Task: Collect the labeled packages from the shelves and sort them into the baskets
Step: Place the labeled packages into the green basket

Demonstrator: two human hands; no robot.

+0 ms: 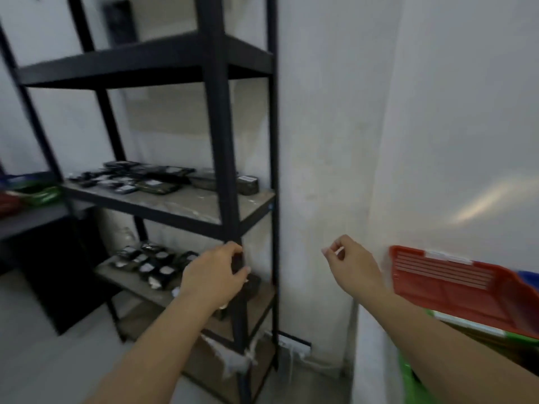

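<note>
The view is motion-blurred. A black metal rack (221, 141) holds several dark labeled packages on its middle shelf (140, 180) and more on the lower shelf (148, 263). My left hand (214, 277) is in front of the rack's front post at lower-shelf height, its fingers curled round a small dark package (238, 262). My right hand (351, 265) hovers in front of the white wall, fingers loosely curled with nothing seen in them. A red basket (455, 282) lies tilted at the right, stacked over a green basket (408, 380) and a blue one (529, 278).
A white wall column (320, 170) stands between the rack and the baskets. Another shelf at far left carries a green basket (40, 193) and a red one (8, 204). A power strip (293, 344) lies on the floor by the rack's foot.
</note>
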